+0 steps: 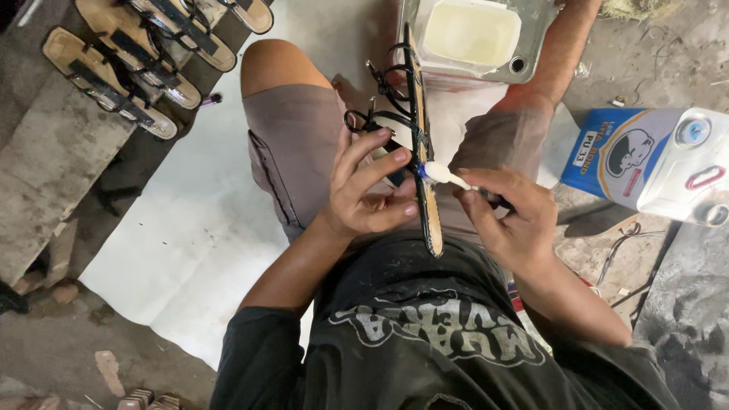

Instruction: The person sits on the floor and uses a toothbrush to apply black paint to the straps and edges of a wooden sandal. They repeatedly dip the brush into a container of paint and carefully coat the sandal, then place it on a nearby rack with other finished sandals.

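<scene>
**A:** What does the head view show?

**B:** A seated person looks down at their lap. The left hand (pixel 370 186) grips a sandal (pixel 422 144) held on edge, its thin sole running from near to far and black straps (pixel 383 91) looping off its left side. The right hand (pixel 507 206) pinches a small brush (pixel 448 176), its white tip touching the sole.

**A:** How would the sandal handle?

**B:** It looks light and flat, fairly stiff, with floppy straps. The sole's middle, where the fingers clamp it, seems the best hold.

**A:** Any room around?

**B:** A glue tub (pixel 472 34) sits far, a white can (pixel 659 159) right, finished sandals (pixel 144 53) far left. White sheet (pixel 182 243) lies open to the left.
</scene>
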